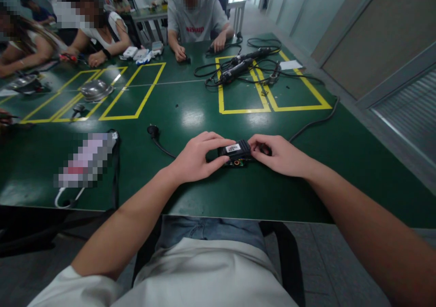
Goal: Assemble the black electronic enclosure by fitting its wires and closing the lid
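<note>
From where I stand, there's room to reach straight ahead of the left hand [200, 157], over bare green tabletop [190, 116] to the yellow tape [243, 112]. Leftward, a black plug [153, 130] and its cord block the way. A cable [306, 127] curves in behind the right hand [281, 155]; beyond, black tools [238, 70] lie in tangled cords, gaps hard to judge from here.

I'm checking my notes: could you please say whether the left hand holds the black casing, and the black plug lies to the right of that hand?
Not quite: in the head view, the black plug lies to the left of the left hand, not the right; that hand does hold the black casing.
</note>
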The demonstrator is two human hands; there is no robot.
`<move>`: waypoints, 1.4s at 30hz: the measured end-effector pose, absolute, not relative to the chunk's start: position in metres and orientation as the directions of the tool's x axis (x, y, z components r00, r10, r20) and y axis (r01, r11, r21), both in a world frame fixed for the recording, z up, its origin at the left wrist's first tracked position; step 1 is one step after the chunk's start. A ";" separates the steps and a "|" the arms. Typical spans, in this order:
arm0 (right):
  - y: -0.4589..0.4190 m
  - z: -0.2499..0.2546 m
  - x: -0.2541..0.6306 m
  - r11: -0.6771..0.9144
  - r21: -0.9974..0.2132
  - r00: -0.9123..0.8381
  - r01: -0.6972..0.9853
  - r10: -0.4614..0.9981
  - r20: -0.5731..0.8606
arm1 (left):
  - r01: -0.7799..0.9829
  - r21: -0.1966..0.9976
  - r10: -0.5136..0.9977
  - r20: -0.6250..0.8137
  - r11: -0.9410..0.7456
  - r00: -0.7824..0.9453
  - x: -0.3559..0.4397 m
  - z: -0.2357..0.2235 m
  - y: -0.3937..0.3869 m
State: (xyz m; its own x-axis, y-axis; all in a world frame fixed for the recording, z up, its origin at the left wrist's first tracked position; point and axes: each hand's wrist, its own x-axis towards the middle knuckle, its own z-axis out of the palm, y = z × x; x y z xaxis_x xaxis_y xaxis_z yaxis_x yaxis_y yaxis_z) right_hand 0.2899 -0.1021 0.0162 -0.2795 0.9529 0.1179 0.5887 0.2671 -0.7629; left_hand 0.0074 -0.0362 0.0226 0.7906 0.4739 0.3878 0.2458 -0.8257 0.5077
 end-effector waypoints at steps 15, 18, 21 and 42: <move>-0.105 0.017 0.289 0.262 -0.727 -0.284 0.634 0.954 0.096 | 0.259 0.534 0.431 0.226 -0.805 0.873 0.008 0.026 -0.040; -0.105 0.018 0.289 0.261 -0.728 -0.284 0.634 0.954 0.094 | 0.271 0.595 0.492 0.243 -0.756 0.836 0.010 0.026 -0.040; -0.105 0.017 0.288 0.260 -0.745 -0.279 0.615 0.955 0.103 | 0.357 0.614 0.619 0.282 -0.704 0.733 0.012 0.023 -0.038; -0.109 0.015 0.284 0.344 -0.690 -0.336 0.637 0.929 0.154 | 0.437 0.503 0.546 0.085 -0.746 0.834 0.004 0.033 -0.039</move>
